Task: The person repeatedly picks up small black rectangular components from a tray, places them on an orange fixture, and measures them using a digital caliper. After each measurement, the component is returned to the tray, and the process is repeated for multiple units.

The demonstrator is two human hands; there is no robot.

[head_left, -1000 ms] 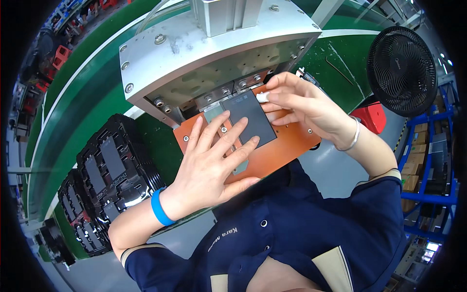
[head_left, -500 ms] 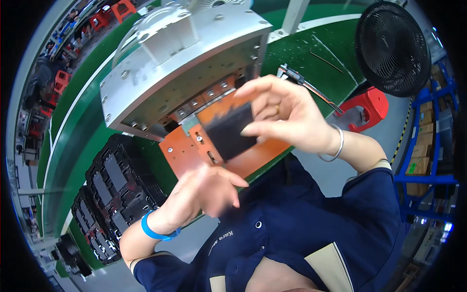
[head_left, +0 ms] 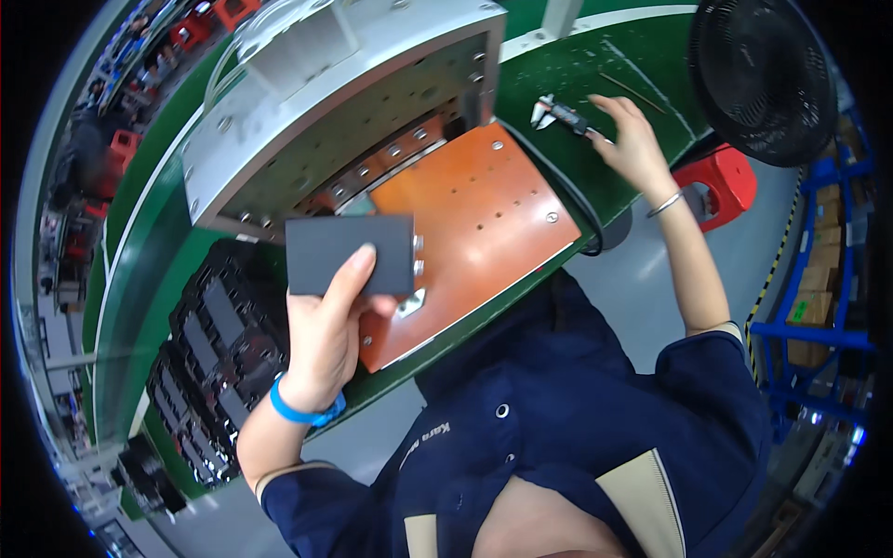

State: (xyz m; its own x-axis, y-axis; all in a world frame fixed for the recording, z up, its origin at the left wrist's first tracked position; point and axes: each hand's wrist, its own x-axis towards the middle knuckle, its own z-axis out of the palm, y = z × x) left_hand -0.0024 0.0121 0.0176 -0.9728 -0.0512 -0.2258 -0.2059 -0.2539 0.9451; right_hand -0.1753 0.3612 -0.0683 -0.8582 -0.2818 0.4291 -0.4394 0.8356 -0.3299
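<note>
A flat dark-grey rectangular block (head_left: 330, 246) is in my left hand (head_left: 326, 335), thumb pressed on its upper face. It is held above the left end of an orange-brown base plate (head_left: 474, 209) with screws and small holes. My right hand (head_left: 637, 149) reaches over the green bench, fingers apart, beside a digital caliper (head_left: 563, 115). The caliper's jaws and display show to the left of the fingertips; its far end is hidden by the hand. I see no firm grip on it. Behind the plate stands a silver metal press fixture (head_left: 349, 121).
Black moulded trays (head_left: 219, 339) are stacked on the left. A thin rod (head_left: 633, 91) lies on the green bench (head_left: 535, 79) at the back right. A black fan (head_left: 758, 79) stands by a red stool (head_left: 730, 186). Blue shelving (head_left: 809, 337) with cartons is at right.
The block has come off the orange-brown plate's left part and passed from my right hand to my left. My right hand has moved back and right to the caliper.
</note>
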